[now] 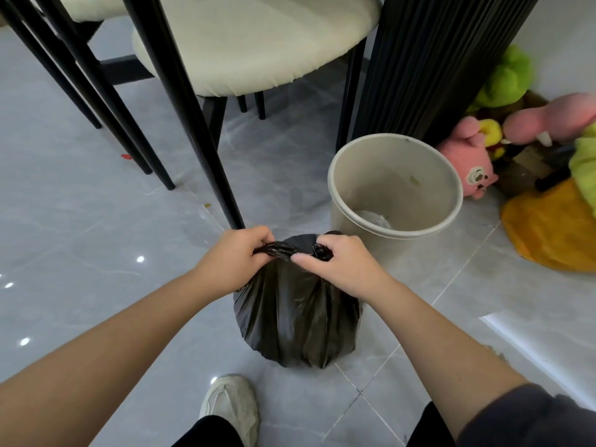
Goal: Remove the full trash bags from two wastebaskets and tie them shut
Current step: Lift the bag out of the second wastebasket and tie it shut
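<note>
Full black trash bag [296, 317] sat upright on the floor, its gathered neck twisted between the left hand [235, 256] and right hand [338, 262]. The beige wastebasket [387, 175] stood upright just beyond the right hand.

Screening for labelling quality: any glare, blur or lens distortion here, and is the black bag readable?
Head view: small glare spots on the glossy floor at left, clear of the work. Head view: wide-angle bending tilts the chair legs and column near the edges. Head view: left hand, right hand and bag are sharp, the bag's folds showing despite dark plastic.
</note>
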Available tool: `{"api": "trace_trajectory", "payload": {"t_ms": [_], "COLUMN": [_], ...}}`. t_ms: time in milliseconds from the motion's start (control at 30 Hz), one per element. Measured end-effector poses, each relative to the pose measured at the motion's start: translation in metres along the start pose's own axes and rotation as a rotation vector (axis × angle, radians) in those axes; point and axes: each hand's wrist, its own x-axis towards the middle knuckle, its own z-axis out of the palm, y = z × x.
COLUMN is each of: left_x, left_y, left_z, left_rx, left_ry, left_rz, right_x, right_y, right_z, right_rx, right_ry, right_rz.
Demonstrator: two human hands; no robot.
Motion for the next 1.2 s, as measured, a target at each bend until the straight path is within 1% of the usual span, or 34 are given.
{"api": "trace_trajectory", "payload": {"t_ms": [33, 100, 167, 200, 267, 333, 400, 467, 533, 600, 667, 800, 867, 1000, 1133, 1200], "left_x": [0.000, 0.000, -0.001, -0.002, -0.002, -0.003, -0.004, -0.006, -0.008, -0.008, -0.008, -0.007, -0.005, -0.005, -0.007, -0.008], "left_y": [0.003, 0.006, 0.007, 0.008, 0.006, 0.002, -0.004, -0.009, -0.013, -0.013, -0.006, 0.010, 0.012, 0.008, 0.005, 0.008], "left_z": [0.000, 0.001, 0.001, 0.000, -0.003, -0.007, -0.009, -0.012, -0.014, -0.016, -0.015, -0.006, -0.003, -0.006, -0.009, -0.010], "left_rx": [-0.004, -0.005, 0.005, 0.029, 0.153, 0.329, 0.505, 0.604, 0.561, 0.430, 0.291, 0.107, 0.031, 0.015, -0.001, -0.024], "left_ry": [0.008, 0.015, -0.020, -0.068, -0.178, -0.251, -0.273, -0.272, -0.226, -0.140, -0.084, -0.036, -0.030, -0.014, -0.002, 0.018], "left_rz": [0.008, 0.033, 0.059, 0.061, 0.042, 0.008, 0.000, -0.016, -0.022, -0.032, 0.000, 0.093, 0.106, 0.121, 0.027, 0.009], "right_x": [0.000, 0.002, 0.004, 0.004, 0.005, 0.004, 0.004, 0.003, 0.003, 0.004, 0.005, 0.003, 0.004, 0.004, 0.005, 0.006], "right_y": [0.000, 0.000, 0.002, 0.002, 0.003, 0.003, 0.002, 0.001, 0.003, 0.008, 0.010, 0.007, 0.007, 0.004, 0.004, 0.007], "right_z": [-0.001, 0.001, 0.006, 0.007, 0.007, 0.007, 0.005, 0.005, 0.005, 0.007, 0.010, 0.017, 0.022, 0.024, 0.020, 0.021], "right_rx": [-0.029, -0.174, -0.312, -0.333, -0.303, -0.285, -0.281, -0.248, -0.199, -0.114, -0.055, -0.004, -0.031, -0.022, -0.022, -0.068], "right_ry": [-0.044, -0.101, -0.081, -0.059, -0.037, -0.053, -0.094, -0.123, -0.123, -0.143, -0.178, -0.245, -0.228, -0.181, -0.069, -0.036], "right_rz": [0.003, -0.017, -0.072, -0.074, -0.056, -0.041, -0.018, -0.004, 0.005, 0.001, -0.031, -0.092, -0.114, -0.069, -0.106, -0.132]}}
